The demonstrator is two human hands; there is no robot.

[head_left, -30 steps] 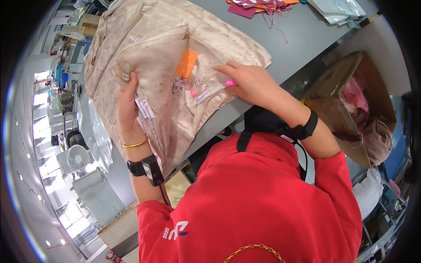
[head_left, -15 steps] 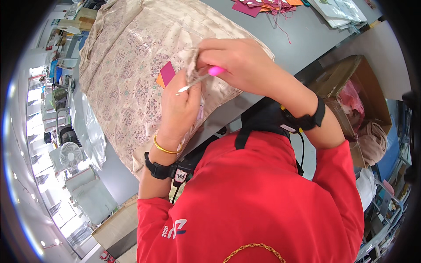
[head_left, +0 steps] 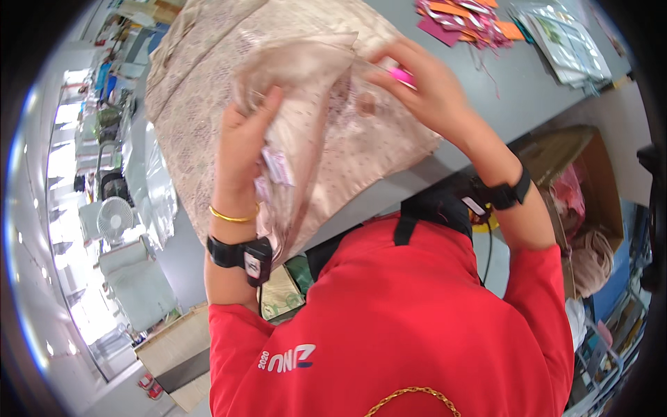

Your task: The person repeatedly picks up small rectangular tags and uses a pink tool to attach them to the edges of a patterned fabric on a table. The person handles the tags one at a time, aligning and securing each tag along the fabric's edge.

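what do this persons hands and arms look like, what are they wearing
The left hand and right hand are gloveless. A gold-coloured bangle circles the left wrist. Each forearm has a black strap, the left one carrying a boxy black device. Dark cables run nearby. The red sleeves are short.

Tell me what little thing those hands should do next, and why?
Perhaps the left hand should lower the lifted cloth and smooth it flat: it is bunched and raised there, while the patterned cloth beside it lies spread on the grey table. The right hand holds a pink object, so the left seems better placed.
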